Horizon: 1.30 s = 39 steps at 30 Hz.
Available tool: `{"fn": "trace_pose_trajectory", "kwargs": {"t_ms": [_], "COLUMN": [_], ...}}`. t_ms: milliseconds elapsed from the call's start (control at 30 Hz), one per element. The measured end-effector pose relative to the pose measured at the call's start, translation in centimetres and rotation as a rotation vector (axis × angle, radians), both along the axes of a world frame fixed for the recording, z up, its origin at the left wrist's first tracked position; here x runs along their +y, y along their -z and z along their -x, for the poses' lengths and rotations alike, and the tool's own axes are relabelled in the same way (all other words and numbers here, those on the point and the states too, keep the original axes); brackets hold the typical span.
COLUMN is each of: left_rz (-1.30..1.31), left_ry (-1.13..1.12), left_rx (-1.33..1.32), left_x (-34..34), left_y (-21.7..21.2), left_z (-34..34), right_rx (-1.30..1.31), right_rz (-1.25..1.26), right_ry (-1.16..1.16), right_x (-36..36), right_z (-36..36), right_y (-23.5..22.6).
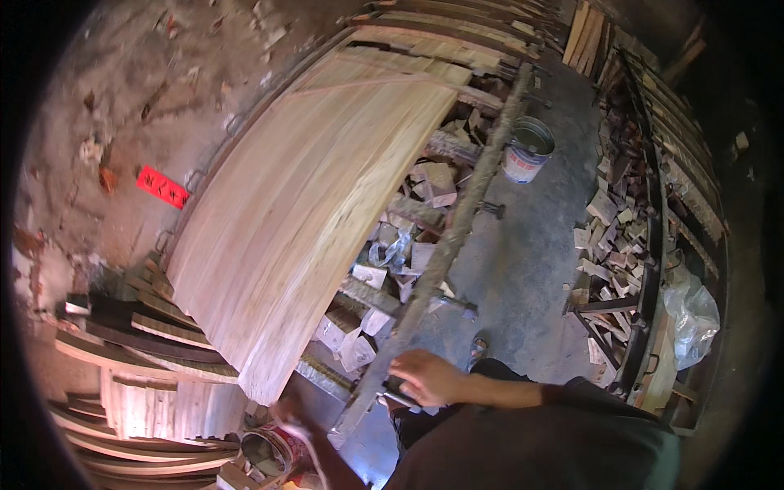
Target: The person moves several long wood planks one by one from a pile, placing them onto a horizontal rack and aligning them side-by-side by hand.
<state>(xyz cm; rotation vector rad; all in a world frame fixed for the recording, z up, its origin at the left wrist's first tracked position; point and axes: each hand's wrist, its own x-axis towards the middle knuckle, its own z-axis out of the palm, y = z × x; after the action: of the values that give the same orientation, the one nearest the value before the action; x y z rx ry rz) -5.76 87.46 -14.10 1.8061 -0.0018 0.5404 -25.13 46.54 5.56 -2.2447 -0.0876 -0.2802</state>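
A long pale board panel [302,180], made of strips set edge to edge, lies slanted on a rack. My left hand [287,414] is at the panel's near corner, in shadow and blurred; its fingers cannot be made out, nor whether they touch the wood. Over the near end of the rack's rough, crusted front rail [445,253] is my right hand [429,377], its fingers loosely bent and apart. Just below that hand a metal clamp screw [398,398] sticks out from the rail. A thin wooden strip [359,82] crosses the panel's far end.
Wood offcuts [433,181] fill the space under the rack. A metal bucket [529,151] stands on the concrete floor [523,269]. More offcuts [608,245] and a clear plastic bag [692,314] are by the right-hand rack. Curved boards [147,461] and another bucket [273,451] are at near left.
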Motion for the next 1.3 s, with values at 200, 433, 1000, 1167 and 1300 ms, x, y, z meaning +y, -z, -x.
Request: {"fn": "trace_pose_trajectory", "kwargs": {"t_ms": [200, 433, 1000, 1167, 1300], "left_rz": [-0.375, -0.704, -0.386, -0.271, -0.253], "left_ry": [0.318, 0.4, 0.261, 0.211, 0.202], "left_rx": [0.358, 0.376, 0.325, 0.306, 0.347], "left_x": [-28.6, -42.4, -80.5, -92.6, -102.2], "left_y": [-13.1, -17.1, -22.2, -21.2, -21.2], "left_z": [8.8, 10.8, -1.5, -6.2, -8.3], "right_rx": [0.192, 0.163, 0.089, 0.231, 0.671], "right_rz": [-0.1, -0.252, -0.011, 0.214, 0.464], "right_ry": [0.436, 0.664, 0.54, 0.334, 0.194], "right_x": [-18.2, -31.8, -75.0, -84.2, -90.1], "right_z": [9.4, 14.3, -2.0, -15.3, -26.9], "right_y": [-6.1, -6.4, -7.2, -3.5, 1.5]}}
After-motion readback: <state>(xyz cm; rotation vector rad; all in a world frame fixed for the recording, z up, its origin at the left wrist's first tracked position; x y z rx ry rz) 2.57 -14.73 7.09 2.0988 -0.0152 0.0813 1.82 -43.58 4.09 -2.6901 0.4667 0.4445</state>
